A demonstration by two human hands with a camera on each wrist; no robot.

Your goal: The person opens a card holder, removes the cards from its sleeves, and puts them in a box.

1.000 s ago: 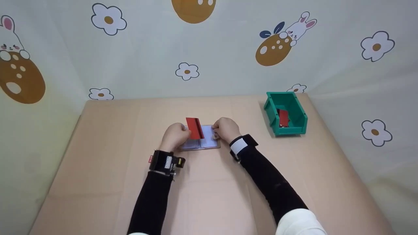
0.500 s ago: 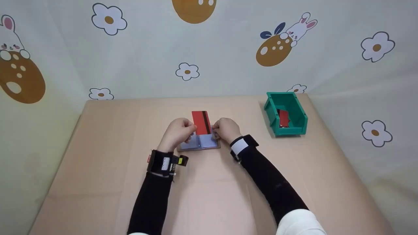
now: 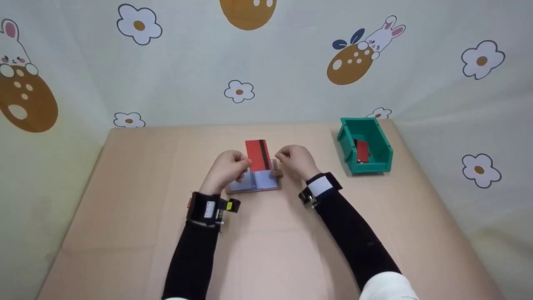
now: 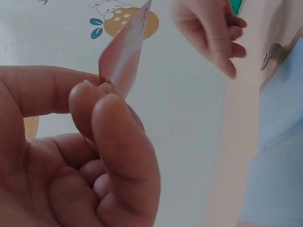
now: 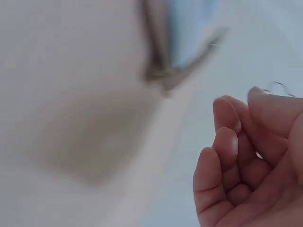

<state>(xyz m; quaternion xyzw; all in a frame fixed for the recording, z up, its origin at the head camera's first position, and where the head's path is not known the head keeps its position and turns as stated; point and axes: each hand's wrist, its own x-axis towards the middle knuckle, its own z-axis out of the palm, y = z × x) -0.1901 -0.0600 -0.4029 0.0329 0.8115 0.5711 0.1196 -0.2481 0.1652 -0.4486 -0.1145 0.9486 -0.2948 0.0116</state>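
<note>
My left hand (image 3: 225, 170) pinches a red card (image 3: 257, 155) with a dark stripe by its left edge. The card stands tilted over an opened card holder (image 3: 265, 181) with clear plastic pages and a brown cover. In the left wrist view the card (image 4: 124, 59) is seen nearly edge-on between thumb and fingers. Right of the holder, beside its strap with a metal snap (image 4: 273, 54), my right hand (image 3: 299, 160) is apart from it. Its fingers are loosely bent with nothing between them, as the right wrist view shows of this hand (image 5: 246, 161). There the card holder (image 5: 189, 35) is blurred.
A green bin (image 3: 368, 168) stands at the back right of the brown-covered table (image 3: 145, 200), with red cards (image 3: 362, 151) inside. A patterned curtain (image 3: 187, 62) closes off the back and both sides.
The left hand has lifted the red card up and to the right, above the right page. My right hand has let go of the holder's right edge and moved a little right; the strap now shows there.
</note>
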